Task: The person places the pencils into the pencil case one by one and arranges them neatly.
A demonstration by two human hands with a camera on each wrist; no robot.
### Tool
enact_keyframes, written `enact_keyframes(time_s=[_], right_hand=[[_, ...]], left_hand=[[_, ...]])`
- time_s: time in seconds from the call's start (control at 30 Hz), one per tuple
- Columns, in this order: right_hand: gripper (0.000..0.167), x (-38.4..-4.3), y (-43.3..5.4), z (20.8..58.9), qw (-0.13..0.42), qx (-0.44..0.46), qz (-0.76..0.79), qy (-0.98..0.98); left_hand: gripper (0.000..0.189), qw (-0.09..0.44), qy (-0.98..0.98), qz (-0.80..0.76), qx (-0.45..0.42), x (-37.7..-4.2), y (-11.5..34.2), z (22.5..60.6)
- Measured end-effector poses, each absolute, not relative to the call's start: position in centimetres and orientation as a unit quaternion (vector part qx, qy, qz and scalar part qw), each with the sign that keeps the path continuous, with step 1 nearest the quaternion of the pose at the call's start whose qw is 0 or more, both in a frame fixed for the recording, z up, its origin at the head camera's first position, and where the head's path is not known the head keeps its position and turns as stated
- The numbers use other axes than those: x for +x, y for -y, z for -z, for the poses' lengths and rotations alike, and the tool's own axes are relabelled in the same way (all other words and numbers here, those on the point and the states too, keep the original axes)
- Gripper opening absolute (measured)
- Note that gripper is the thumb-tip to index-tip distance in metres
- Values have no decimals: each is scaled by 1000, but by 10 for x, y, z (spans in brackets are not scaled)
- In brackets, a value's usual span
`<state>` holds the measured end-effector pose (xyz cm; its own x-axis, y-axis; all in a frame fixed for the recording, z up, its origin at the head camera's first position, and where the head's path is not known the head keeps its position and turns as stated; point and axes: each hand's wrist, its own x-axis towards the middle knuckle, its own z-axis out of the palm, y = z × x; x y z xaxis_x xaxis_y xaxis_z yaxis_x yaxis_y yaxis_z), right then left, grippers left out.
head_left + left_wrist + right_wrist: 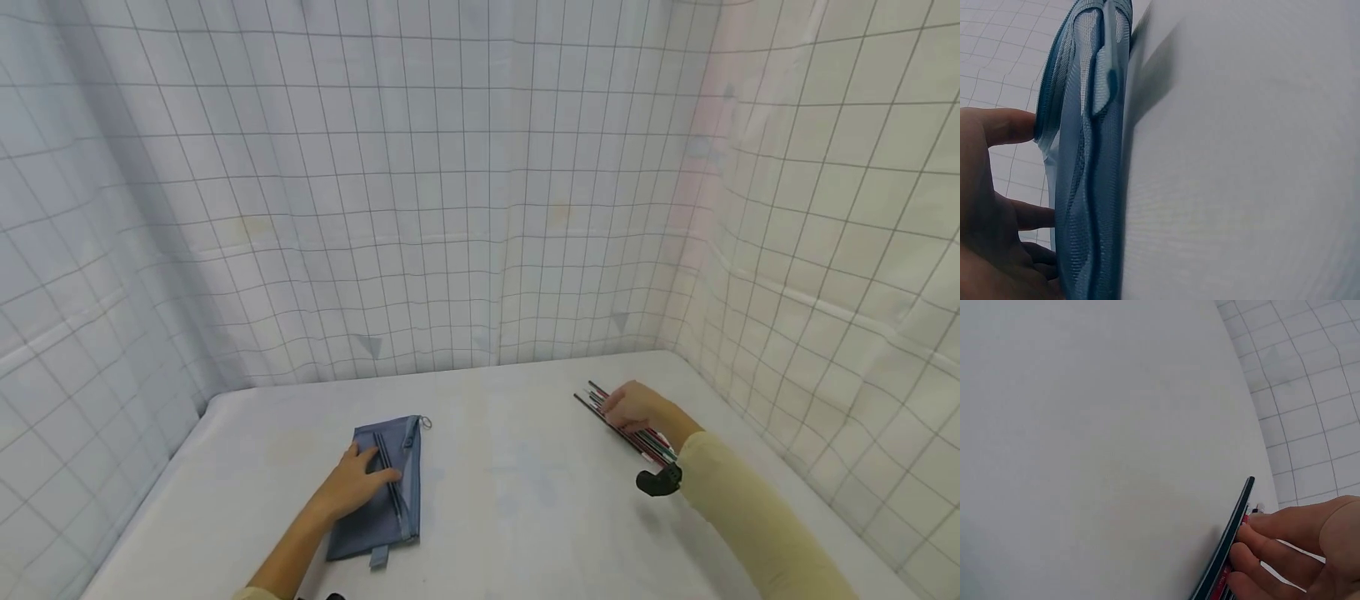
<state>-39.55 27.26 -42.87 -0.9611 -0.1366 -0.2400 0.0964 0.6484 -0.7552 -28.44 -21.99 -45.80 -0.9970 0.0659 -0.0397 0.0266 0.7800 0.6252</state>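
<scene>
The pouch (367, 527) is flat, blue and roughly rectangular, with a zip along its right side, a ring (427, 422) at its far right corner and a fabric tab (379, 557) at its near end. It lies on the left part of the counter (495, 500). A few slim dark sticks (397, 502) run lengthwise along it; whether they are on it or inside it I cannot tell.

The left hand (354, 483) reaches in from the near side and rests on the pouch, its fingers spread wide. The thumb crosses the sticks toward the zip side; in the left wrist view, one fingertip meets the zipped edge, which stands up a little from the rest.

Well apart, on the right part of the counter, lies a loose bundle of pencils (652, 446), dark and red, pointing roughly the same way. The right hand (636, 406) bends down over their middle, its fingers curled and close to the thumb, pinching at a red one. A longer dark pencil runs just beside the fingertips.

A black device (660, 480) sits at the right wrist, by a pale yellow sleeve (757, 517). White gridded cloth (450, 208) hangs around the counter.
</scene>
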Motion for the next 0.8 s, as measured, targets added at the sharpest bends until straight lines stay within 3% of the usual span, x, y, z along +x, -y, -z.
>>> enact_keyframes(time_s=[0.37,0.8], right_hand=[[22,-399,-253,445,25,-47,223,-973],[22,-401,-253,448,28,-32,228,-973]], left_hand=[[87,28,-943,-331,24,-283,219,455],[85,31,-943,-331,18,-284,219,458]])
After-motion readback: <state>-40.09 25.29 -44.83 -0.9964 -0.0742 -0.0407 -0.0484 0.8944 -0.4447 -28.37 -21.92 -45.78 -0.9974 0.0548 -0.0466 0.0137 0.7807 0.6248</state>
